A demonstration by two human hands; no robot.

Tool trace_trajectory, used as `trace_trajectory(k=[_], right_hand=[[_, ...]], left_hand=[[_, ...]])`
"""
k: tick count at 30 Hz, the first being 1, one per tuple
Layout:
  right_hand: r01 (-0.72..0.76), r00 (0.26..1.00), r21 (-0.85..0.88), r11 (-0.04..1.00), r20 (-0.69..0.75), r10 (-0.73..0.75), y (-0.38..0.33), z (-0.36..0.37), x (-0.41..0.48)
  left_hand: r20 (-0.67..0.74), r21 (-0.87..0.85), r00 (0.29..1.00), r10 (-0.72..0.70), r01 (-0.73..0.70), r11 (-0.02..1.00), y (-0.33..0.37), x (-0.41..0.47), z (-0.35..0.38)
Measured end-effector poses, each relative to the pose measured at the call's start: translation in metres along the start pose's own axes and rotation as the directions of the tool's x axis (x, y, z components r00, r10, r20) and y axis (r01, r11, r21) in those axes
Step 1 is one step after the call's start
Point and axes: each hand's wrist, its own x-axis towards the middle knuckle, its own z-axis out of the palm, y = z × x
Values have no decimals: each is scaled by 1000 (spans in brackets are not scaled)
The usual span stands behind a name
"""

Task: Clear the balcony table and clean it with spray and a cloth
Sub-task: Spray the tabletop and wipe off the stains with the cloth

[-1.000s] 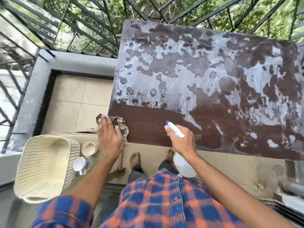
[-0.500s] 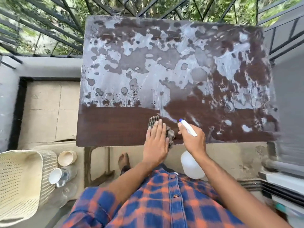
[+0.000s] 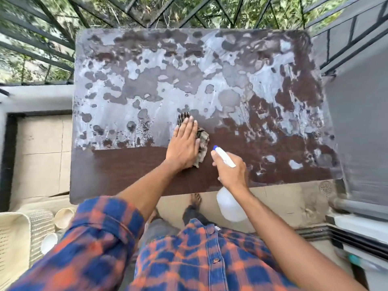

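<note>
setting: balcony with black railing point(image 3: 52, 38) at 12 o'clock, greenery beyond it, tiled floor point(image 3: 42, 154) below.
table point(image 3: 126, 171): dark brown top; grey-white film covers most of it; a wiped band runs along the edge nearest you.
cloth point(image 3: 202, 141): on the table, near centre, at the film's lower border.
your left hand point(image 3: 184, 145): flat on the cloth, fingers extended and close together, pointing to 12 o'clock.
your right hand point(image 3: 233, 173): at 3 o'clock of the cloth, fingers wrapped around the spray bottle point(image 3: 230, 206) neck; blue nozzle aims at 11 o'clock.
basket point(image 3: 12, 244): on the floor at 8 o'clock, cups point(image 3: 64, 217) just beside it.
</note>
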Motion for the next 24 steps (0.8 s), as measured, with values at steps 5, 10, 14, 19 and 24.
trace_trajectory(k=[5,10,14,19,24], right_hand=[[47,998,-3,999,50,-47,-16,9,6],[38,995,-10,999,97,-37,-34,22,2],[49,992,-10,999,118,-48,-49,40,-5],[45,988,-17,999,146,-42,-71,72,-19],[60,981,-38,997,185,-52,-98,111,-39]], left_hand=[[-16,8,1000,-26,26,1000,-6,-20,3],[-13,0,1000,-26,26,1000,-24,-40,1],[-61,-38,994,-93,91,995,-61,-54,-7],[-160,-53,951,-265,260,964,-143,-96,-13],[-209,-93,873,-440,430,898,-216,-146,-21]])
